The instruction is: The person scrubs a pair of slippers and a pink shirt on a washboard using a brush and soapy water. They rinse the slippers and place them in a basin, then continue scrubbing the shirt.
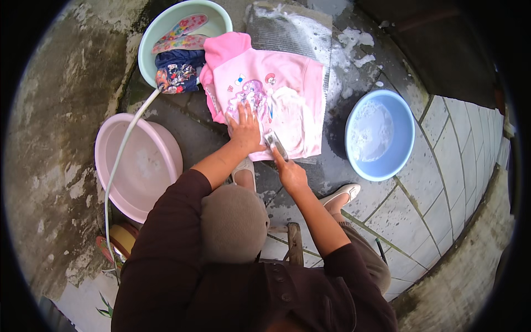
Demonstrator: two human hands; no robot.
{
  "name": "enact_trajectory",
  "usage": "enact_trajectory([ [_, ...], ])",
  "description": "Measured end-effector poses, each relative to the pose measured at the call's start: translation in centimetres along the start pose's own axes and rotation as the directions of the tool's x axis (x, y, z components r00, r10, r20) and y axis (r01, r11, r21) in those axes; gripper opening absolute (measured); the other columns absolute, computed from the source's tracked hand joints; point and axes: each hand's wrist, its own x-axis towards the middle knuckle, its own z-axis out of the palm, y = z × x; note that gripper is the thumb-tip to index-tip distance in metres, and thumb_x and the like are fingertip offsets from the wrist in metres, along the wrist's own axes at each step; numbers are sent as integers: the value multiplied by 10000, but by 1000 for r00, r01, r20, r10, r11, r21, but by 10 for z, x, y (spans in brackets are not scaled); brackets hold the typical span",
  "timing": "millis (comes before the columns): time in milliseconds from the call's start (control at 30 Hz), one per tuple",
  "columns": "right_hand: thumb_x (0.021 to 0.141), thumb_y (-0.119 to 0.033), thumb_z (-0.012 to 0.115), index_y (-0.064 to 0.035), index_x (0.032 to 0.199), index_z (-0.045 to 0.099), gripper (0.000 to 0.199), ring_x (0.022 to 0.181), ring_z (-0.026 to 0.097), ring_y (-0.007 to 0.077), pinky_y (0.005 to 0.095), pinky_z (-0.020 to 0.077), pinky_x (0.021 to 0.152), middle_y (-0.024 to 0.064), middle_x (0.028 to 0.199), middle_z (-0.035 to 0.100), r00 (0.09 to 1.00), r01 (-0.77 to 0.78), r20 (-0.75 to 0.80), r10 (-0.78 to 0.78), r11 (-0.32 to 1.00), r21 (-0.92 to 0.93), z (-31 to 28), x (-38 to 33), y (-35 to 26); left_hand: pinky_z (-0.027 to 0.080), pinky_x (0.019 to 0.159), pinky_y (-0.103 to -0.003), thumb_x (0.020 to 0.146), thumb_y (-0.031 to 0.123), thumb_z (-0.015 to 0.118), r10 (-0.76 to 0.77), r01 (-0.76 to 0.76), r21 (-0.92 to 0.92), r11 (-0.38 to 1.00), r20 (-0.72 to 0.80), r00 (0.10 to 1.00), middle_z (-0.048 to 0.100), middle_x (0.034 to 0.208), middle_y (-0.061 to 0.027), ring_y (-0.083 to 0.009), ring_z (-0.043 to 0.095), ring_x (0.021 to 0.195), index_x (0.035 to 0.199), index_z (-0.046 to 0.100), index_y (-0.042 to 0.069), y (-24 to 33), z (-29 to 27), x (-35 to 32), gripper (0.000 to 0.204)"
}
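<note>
A pink sweatshirt (298,77) with a cartoon print lies spread over a grey ribbed board (263,27), white suds across its lower right part. My left hand (246,130) rests flat on the print with its fingers spread. In my right hand (291,175) is a small scrub brush (273,140), held at the garment's near edge beside the suds. The brush's bristles are hidden from view.
A pale green basin (222,17) holds floral-patterned pieces and a dark blue printed cloth (180,72). A white hose (124,141) crosses the pink basin (160,148) at left. Soapy water fills part of a blue basin (407,130) at right. Foam (355,39) spots the wet tiles.
</note>
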Motion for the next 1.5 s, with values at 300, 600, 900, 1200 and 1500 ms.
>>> enact_trajectory([
  [300,933,-161,437,-276,1458,343,546,749,681,353,473,540,634,210,847,679,992,-9,-122,13,999,31,-15,56,-15,104,1011,-762,640,626,740,-9,8,5,1000,29,1000,38,1555,-269,-485,-51,1421,1476,256,-3,5,-5,-1,1152],
  [600,936,-169,432,-275,1460,344,542,738,680,356,480,538,625,224,846,674,983,35,-180,-26,998,48,-18,70,-10,134,990,-771,641,644,730,-3,1,36,999,35,999,11,1545,-301,-496,-60,1416,1465,232,-55,9,-10,6,1190],
  [900,961,-229,432,-296,1444,363,493,733,664,379,483,520,636,218,824,667,998,-38,-50,40,998,40,-4,10,-7,113,1006,-764,619,626,753,-9,9,6,1000,11,1000,25,1548,-292,-487,-63,1419,1466,235,-50,5,-3,4,1201],
  [1200,955,-231,460,-288,1443,362,502,734,659,376,488,512,650,204,792,667,995,-4,-98,11,997,76,5,18,-6,127,1004,-766,595,634,763,-12,12,-7,1000,9,1000,47,1548,-287,-487,-36,1420,1455,278,-43,4,-2,3,1197],
  [1500,916,-150,446,-261,1455,346,559,747,673,332,453,531,642,192,802,673,976,32,-218,-16,997,71,-19,64,-16,138,964,-791,626,647,734,38,-36,30,999,-37,999,64,1531,-322,-506,1,1411,1416,359,-47,5,1,2,1117],
])
